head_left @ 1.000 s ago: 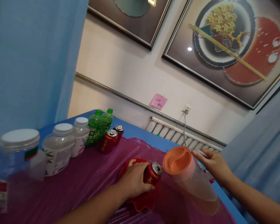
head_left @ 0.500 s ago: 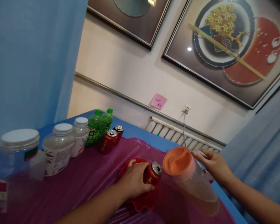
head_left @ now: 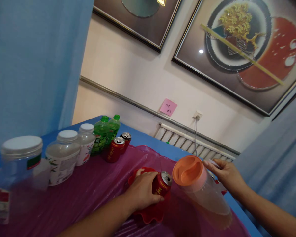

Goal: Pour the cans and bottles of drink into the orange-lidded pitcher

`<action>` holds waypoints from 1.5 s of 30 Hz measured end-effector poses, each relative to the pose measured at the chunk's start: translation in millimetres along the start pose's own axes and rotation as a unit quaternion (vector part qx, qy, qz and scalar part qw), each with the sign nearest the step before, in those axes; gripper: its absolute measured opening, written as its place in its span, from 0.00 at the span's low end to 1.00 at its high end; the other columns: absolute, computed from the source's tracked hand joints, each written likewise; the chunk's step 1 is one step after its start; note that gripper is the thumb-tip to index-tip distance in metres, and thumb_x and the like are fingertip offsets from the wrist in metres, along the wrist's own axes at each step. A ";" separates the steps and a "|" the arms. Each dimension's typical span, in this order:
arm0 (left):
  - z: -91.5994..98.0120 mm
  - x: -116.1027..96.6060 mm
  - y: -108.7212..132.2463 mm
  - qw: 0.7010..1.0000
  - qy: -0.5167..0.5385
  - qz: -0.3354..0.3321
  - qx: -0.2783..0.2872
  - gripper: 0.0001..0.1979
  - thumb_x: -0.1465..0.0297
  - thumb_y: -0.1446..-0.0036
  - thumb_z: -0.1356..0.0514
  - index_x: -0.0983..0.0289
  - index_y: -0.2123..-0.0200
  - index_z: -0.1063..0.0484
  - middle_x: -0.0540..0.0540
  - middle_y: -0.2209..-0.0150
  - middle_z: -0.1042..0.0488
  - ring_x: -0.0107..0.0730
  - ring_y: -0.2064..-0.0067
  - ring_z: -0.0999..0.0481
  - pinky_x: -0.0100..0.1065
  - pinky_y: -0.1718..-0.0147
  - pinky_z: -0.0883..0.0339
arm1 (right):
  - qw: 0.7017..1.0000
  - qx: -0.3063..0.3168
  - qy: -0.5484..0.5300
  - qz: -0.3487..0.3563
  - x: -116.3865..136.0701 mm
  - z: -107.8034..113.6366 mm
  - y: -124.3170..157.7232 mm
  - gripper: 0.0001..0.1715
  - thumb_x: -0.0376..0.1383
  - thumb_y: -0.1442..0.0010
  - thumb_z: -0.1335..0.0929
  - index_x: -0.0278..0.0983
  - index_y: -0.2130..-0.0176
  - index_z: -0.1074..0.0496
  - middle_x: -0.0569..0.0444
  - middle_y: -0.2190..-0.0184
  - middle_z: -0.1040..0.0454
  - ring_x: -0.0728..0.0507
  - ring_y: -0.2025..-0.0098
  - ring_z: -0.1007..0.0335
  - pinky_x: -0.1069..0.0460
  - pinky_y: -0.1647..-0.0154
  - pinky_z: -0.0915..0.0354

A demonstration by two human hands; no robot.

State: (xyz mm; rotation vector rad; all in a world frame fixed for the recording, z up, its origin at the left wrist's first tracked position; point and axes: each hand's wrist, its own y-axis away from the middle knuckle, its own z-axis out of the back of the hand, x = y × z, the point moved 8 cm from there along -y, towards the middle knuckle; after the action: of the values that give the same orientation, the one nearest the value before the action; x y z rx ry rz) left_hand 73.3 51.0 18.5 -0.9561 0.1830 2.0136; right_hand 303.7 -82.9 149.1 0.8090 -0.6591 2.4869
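My left hand (head_left: 143, 191) is wrapped round a red drink can (head_left: 162, 184) with an opened top, holding it over a red scalloped dish (head_left: 150, 215). The can tilts a little to the right. To its right, my right hand (head_left: 225, 172) grips the handle of a clear plastic pitcher (head_left: 207, 197) with an orange lid (head_left: 188, 170). The pitcher leans toward the can and has clear liquid low in it. Most of the handle is hidden by my fingers.
Further left on the purple plastic sheet (head_left: 88, 194) stand two more cans (head_left: 115, 149), two green bottles (head_left: 100, 135) and white-lidded jars (head_left: 64, 158). A blue table edge (head_left: 143, 135) runs along the wall. Something red and white is partly hidden behind the pitcher.
The view has shifted very slightly. Both hands, the can and the pitcher keep nearly the same positions.
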 end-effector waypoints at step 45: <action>2.5 3.3 -1.4 1.000 0.017 -0.001 -0.015 0.34 0.60 0.62 0.25 0.56 0.49 0.26 0.55 0.47 0.21 0.53 0.43 0.27 0.56 0.33 0.57 | 1.000 0.007 -0.028 0.000 -5.3 -6.9 -6.0 0.34 0.63 0.49 0.31 0.40 0.79 0.43 0.64 0.82 0.51 0.51 0.80 0.50 0.55 0.81 0.49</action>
State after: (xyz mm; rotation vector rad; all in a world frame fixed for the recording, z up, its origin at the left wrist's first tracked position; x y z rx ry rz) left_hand 71.9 55.2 18.3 -1.0093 0.1697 2.0046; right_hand 307.9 -75.6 142.6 0.8866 -0.6604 2.4800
